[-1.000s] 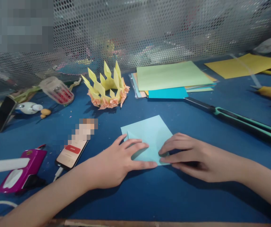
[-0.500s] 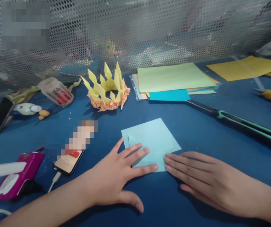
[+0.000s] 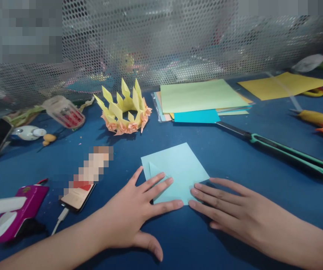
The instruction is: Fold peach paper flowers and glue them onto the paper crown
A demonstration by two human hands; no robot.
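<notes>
A light blue sheet of paper (image 3: 182,165) lies on the blue tabletop, with a folded corner flap showing on its left side. My left hand (image 3: 138,210) rests flat with fingers spread, several fingertips on the flap and the paper's lower left. On the other side my right hand (image 3: 242,215) lies with fingers stretched out, their tips along the paper's lower right edge. Its thumb is mostly tucked beneath the palm. Neither hand grips anything.
Behind the paper are a yellow paper crown (image 3: 123,108), a stack of coloured sheets (image 3: 203,95) and a black and green knife-like tool (image 3: 285,153). A phone (image 3: 78,195) and a purple device (image 3: 17,213) lie left. A yellow glue gun (image 3: 319,118) lies right.
The right hand's fingers have spread apart, and the index finger has moved up to the paper's right corner. My left hand stays in place on the paper. The whole view has shifted slightly.
</notes>
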